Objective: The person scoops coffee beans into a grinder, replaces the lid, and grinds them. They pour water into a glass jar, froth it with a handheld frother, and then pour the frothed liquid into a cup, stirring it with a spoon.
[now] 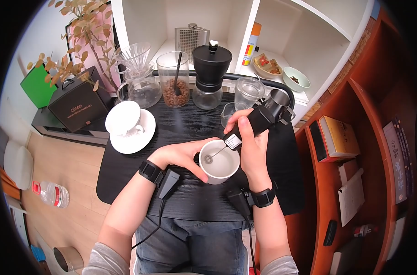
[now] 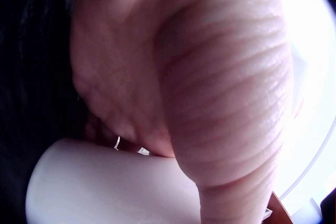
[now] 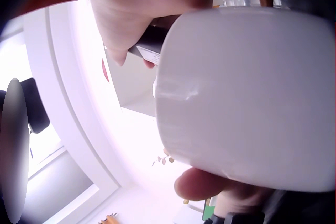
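Observation:
My left hand (image 1: 183, 155) holds a white mug (image 1: 220, 178) by its side, thumb along the near wall and fingers round the far left. In the right hand (image 1: 253, 149) is a black handheld milk frother (image 1: 257, 118), gripped with the thumb along its body and tilted down to the left. Its thin metal rod reaches into the mug, and the whisk coil (image 1: 208, 159) sits inside near the left wall. From the right wrist, the mug (image 3: 247, 98) fills much of the view, with the frother (image 3: 153, 40) partly behind it. The left wrist view shows the left thumb (image 2: 226, 103) against the mug.
A white cup (image 1: 121, 118) lies tipped on a saucer (image 1: 146, 137) at left. Along the back stand a glass dripper server (image 1: 142, 89), a glass of beans (image 1: 176, 97), a coffee grinder (image 1: 211, 68), a glass jar (image 1: 249, 89) and a metal pitcher (image 1: 281, 98).

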`<action>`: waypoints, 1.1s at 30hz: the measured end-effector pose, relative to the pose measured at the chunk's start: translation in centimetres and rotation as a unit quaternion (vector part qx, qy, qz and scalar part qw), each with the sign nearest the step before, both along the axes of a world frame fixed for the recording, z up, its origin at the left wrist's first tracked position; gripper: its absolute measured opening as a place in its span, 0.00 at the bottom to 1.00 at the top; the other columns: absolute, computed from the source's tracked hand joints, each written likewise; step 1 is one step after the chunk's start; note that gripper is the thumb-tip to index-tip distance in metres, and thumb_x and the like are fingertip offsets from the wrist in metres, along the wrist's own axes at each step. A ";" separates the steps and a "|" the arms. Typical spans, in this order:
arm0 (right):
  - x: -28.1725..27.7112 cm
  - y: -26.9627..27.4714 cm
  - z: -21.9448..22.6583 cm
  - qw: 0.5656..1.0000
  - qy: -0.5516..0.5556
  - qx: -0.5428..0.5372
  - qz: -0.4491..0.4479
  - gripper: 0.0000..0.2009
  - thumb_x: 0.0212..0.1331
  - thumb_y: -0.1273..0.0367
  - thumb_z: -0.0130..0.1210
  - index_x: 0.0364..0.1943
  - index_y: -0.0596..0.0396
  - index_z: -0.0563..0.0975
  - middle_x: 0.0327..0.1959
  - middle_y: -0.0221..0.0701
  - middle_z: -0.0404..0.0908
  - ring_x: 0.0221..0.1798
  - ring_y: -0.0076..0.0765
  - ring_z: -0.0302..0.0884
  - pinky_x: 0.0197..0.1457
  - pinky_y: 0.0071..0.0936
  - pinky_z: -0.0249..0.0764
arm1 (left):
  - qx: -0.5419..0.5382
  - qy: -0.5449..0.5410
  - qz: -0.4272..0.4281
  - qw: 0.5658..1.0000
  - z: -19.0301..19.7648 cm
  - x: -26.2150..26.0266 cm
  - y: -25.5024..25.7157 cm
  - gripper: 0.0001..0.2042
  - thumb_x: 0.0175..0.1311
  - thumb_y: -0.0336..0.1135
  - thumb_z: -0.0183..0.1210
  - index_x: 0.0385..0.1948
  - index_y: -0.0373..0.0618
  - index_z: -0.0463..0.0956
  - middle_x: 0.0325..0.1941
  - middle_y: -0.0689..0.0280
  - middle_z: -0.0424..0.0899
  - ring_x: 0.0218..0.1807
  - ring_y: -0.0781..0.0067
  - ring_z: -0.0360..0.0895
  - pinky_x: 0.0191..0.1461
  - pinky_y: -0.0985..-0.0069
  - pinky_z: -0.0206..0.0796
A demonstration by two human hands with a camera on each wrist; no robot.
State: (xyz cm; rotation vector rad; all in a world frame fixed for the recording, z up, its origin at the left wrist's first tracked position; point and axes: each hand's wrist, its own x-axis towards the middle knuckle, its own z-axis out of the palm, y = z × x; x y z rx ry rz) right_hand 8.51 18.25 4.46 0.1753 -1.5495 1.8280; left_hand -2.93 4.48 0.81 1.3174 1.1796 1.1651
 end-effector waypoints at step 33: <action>0.7 -0.2 0.2 0.999 -0.001 0.045 0.007 0.07 0.52 0.72 0.63 0.27 0.58 0.75 0.26 0.24 0.74 0.28 0.15 0.68 0.31 0.15 0.63 | 0.005 -0.001 -0.006 1.000 -0.3 -0.2 0.0 0.39 0.40 0.32 0.73 0.59 0.43 0.62 0.56 0.70 0.69 0.61 0.77 0.61 0.66 0.76 0.49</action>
